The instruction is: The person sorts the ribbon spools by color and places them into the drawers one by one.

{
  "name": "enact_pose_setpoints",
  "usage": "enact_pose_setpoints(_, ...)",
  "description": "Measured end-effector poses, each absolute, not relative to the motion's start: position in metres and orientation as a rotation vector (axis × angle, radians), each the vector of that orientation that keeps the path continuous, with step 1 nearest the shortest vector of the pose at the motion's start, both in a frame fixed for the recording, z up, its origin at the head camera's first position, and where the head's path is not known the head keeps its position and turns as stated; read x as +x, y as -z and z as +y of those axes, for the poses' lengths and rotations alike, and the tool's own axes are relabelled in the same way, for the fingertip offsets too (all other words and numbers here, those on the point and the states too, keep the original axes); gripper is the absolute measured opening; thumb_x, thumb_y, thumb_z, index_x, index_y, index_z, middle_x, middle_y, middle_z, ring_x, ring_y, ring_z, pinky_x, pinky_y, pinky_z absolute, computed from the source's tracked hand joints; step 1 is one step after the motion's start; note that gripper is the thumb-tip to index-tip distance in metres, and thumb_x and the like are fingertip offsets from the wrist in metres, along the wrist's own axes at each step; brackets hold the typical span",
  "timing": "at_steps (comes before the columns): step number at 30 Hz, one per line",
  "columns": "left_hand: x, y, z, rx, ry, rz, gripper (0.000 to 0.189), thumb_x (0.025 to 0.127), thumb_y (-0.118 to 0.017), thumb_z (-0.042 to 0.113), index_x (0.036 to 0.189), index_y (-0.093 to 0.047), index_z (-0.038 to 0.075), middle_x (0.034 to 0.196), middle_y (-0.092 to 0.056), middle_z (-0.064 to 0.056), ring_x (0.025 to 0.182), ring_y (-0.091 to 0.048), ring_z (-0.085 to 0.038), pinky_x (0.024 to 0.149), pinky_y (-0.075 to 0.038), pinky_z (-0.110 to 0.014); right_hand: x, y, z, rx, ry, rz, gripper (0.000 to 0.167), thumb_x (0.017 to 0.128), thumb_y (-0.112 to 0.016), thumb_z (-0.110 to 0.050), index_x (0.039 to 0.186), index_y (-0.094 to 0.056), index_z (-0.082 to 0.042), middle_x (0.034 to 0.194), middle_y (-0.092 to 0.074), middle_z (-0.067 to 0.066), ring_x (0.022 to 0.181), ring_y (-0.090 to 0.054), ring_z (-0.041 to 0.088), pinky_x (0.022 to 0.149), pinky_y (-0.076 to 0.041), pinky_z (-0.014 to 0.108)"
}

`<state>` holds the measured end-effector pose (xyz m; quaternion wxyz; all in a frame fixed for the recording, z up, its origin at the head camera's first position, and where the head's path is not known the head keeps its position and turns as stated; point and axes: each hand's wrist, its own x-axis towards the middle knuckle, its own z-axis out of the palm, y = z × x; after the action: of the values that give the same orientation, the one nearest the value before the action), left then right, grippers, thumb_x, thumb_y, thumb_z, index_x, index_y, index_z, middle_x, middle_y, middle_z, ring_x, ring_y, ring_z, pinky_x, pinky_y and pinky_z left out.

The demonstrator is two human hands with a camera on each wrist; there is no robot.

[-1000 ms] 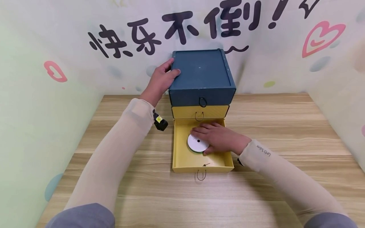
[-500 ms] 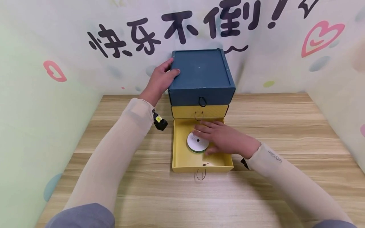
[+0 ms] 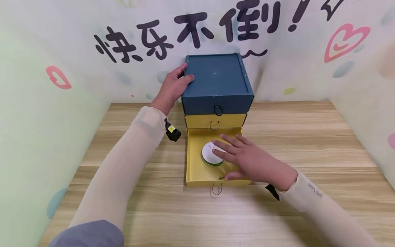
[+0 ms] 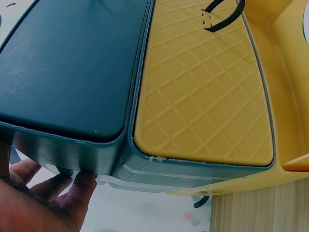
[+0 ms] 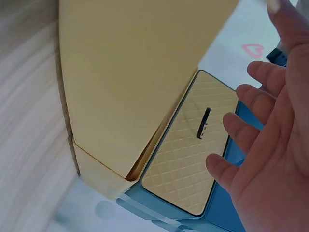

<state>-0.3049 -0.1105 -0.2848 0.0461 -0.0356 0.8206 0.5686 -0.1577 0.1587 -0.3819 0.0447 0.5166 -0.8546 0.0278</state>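
Note:
A small drawer cabinet (image 3: pixel 216 75) with a blue top drawer front and a yellow middle front stands on the table. Its lowest yellow drawer (image 3: pixel 193 171) is pulled out. Inside lies a white round spool (image 3: pixel 208 153) with a green edge, flat and partly covered by fingers in the head view. My left hand (image 3: pixel 172 87) rests on the cabinet's left side, thumb on the top edge; its fingers (image 4: pixel 79 193) touch the side wall. My right hand (image 3: pixel 251 159) hovers over the drawer's right part with spread fingers and holds nothing.
Black loop handles (image 3: pixel 218 110) hang on the drawer fronts. A printed wall cloth (image 3: pixel 148 79) stands behind the wooden table (image 3: pixel 154 206). Wrist cameras, such as the black one (image 3: pixel 173 133) at the left wrist, protrude near the cabinet.
My right hand has lifted off the spool and moved right and toward me, its fingers spreading. The spool stays in the drawer. My left hand keeps its place on the cabinet.

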Motion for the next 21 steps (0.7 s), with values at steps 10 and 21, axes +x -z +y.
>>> enact_pose_setpoints(10,-0.304,0.285,-0.11,-0.109,-1.714,2.526,0.06,0.101,-0.055,0.036,0.156,-0.031,0.037,0.16,-0.026,0.015,0.144,-0.024,-0.004,0.115,-0.027,-0.027,-0.139,0.4,0.162,1.521,0.005,-2.532,0.078,0.088,-0.065,-0.06,0.15,-0.048,-0.016,0.163,-0.024,0.008,0.15,-0.012,0.032,0.114,-0.02,0.062)
enact_pose_setpoints(21,-0.305,0.285,-0.11,-0.102,-1.739,2.52,0.06,0.1,-0.057,0.033,0.155,-0.034,0.035,0.16,-0.029,0.012,0.143,-0.026,-0.003,0.113,-0.028,-0.023,-0.15,0.404,0.159,1.388,0.068,-2.502,0.083,0.082,-0.077,-0.052,0.15,-0.047,-0.015,0.163,-0.019,0.014,0.151,-0.004,0.034,0.116,-0.014,0.061)
